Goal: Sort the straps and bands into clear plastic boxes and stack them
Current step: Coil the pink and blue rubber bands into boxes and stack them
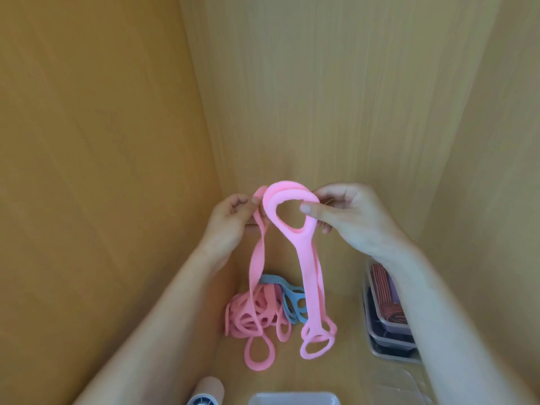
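Head view shows us holding a bunch of long pink rubbery straps with looped ends (pixel 306 267) up over the wooden surface (pixel 336 127). Our right hand (pixel 353 220) pinches the gathered top loops between thumb and curled fingers, and the lower loops dangle just above the surface. Our left hand (pixel 230 223) is closed around one more twisted pink strap (pixel 257 258), whose tail runs down into the tangled pile of pink bands (pixel 254 317) lying below, with a blue-grey looped strap (pixel 289 299) partly under it.

At the right edge sits a stack of clear plastic boxes (pixel 388 337) already holding dark and reddish coiled bands; our right forearm hides part of it. An empty clear plastic box (pixel 292 398) shows at the bottom edge, beside a pale cylinder (pixel 207 390) we cannot identify.

The risk, as we judge it, lies in that left strap: it seems snagged in the pile, so pulling upward could drag other bands along, blue one included, and mix the colours. The soft loops could also slip from our right pinch while we add another.
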The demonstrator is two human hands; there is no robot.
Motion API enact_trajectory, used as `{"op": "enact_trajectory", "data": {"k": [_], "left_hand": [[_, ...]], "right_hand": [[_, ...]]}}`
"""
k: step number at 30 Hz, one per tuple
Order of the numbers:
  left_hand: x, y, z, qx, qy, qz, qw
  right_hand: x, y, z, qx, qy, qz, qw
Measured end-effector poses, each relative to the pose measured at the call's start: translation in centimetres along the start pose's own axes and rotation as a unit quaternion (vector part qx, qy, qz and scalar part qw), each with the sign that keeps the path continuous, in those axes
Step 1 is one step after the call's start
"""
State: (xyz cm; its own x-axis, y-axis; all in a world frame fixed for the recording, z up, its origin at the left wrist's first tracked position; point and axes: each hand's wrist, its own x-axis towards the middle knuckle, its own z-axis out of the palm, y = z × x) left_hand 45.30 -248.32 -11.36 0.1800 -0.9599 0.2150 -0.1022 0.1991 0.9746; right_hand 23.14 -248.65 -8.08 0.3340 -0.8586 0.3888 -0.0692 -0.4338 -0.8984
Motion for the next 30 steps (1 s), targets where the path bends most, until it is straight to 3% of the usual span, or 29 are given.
{"op": "enact_trajectory", "data": {"k": [6, 16, 25, 30], "left_hand": [[-1.1, 4.4, 1.7, -0.093, -0.09, 0.012, 0.991], [-0.5, 7.7, 3.8, -0.214, -0.174, -0.033, 0.961], [-1.0, 8.1, 5.0, -0.201, -0.207, -0.008, 0.957], [-0.8, 8.0, 5.4, -0.212, -0.169, -0.006, 0.962]], "right_hand": [[0.0, -0.5, -0.3, 0.054, -0.013, -0.011, 0.998], [0.4, -0.7, -1.5, 0.098, 0.072, -0.008, 0.993], [0.6, -0.6, -1.8, 0.104, 0.126, 0.016, 0.986], [0.6, -0.7, -1.4, 0.113, 0.154, 0.028, 0.981]]}}
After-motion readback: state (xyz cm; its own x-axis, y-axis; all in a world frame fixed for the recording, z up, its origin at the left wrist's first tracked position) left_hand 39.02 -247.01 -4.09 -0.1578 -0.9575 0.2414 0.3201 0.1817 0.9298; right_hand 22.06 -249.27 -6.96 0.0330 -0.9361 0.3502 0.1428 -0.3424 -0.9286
